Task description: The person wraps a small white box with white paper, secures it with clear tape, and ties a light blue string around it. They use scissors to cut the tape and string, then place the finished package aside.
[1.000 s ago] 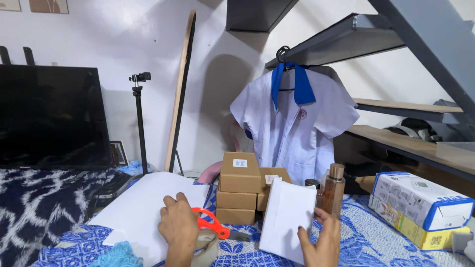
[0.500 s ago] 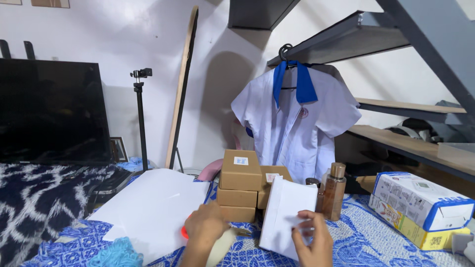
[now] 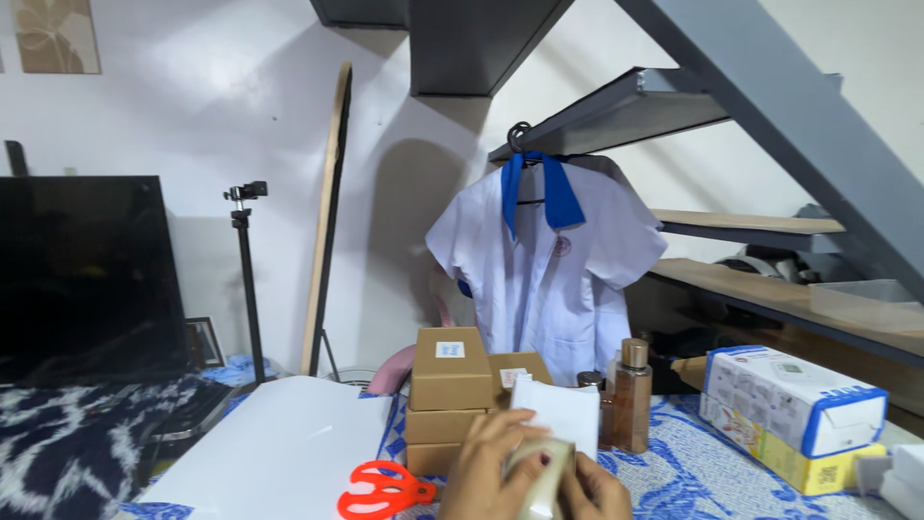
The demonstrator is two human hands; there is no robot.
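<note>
Both hands meet at the bottom edge of the view: the left hand (image 3: 486, 472) and the right hand (image 3: 597, 491) are pressed together around one roll of tape (image 3: 542, 472), fingers wrapped on it, right in front of one white envelope (image 3: 558, 414) that stands just behind them. At nine o'clock from the hands lies one pair of orange scissors (image 3: 380, 489), its handles resting on the edge of one big white sheet (image 3: 279, 448). At twelve o'clock stand four brown boxes (image 3: 450, 400), three stacked and one behind. At two o'clock stands one amber bottle (image 3: 630, 395), and farther out at three o'clock one white and blue carton (image 3: 794, 400) lies on a yellow one. The blue patterned tabletop (image 3: 693, 486) shows open cloth between bottle and carton.
</note>
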